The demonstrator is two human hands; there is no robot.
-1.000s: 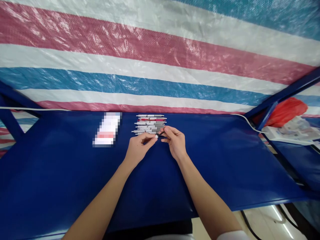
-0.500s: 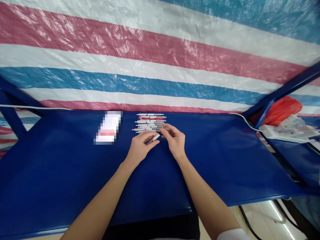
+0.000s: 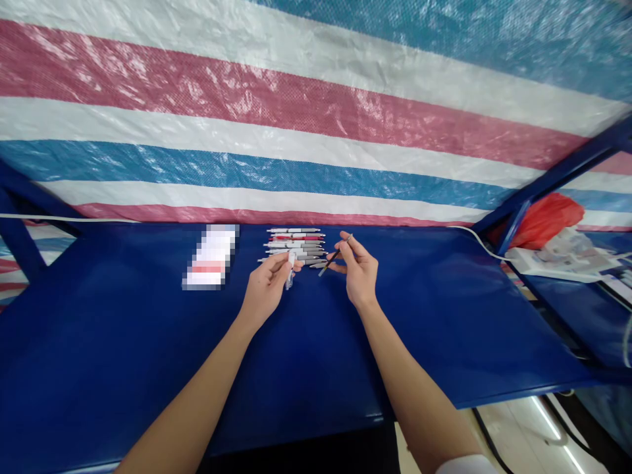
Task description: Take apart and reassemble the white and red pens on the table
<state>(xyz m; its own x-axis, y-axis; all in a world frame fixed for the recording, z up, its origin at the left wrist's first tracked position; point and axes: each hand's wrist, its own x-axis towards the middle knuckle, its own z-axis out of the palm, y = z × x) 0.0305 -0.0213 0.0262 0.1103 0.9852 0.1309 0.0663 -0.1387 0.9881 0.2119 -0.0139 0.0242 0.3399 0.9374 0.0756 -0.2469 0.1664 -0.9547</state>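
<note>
My left hand point(image 3: 269, 288) is closed round a white pen barrel point(image 3: 290, 270), held nearly upright just in front of a row of several white, grey and red pens point(image 3: 295, 243) lying side by side on the blue table point(image 3: 123, 342). My right hand point(image 3: 359, 268) pinches a thin dark pen refill point(image 3: 334, 255) between thumb and fingers, slanted, to the right of the row. The two hands are apart, with a gap between barrel and refill.
A blurred white and red card or box point(image 3: 211, 257) lies left of the pens. A striped tarpaulin point(image 3: 296, 118) hangs behind the table. At the right are a blue frame post point(image 3: 543, 184), a red bag point(image 3: 546, 220), a white cable point(image 3: 486, 243) and papers point(image 3: 567, 253).
The hands were together at the pen in front of the row; now they have drawn apart, the right holding the refill out to the right and the left keeping the barrel.
</note>
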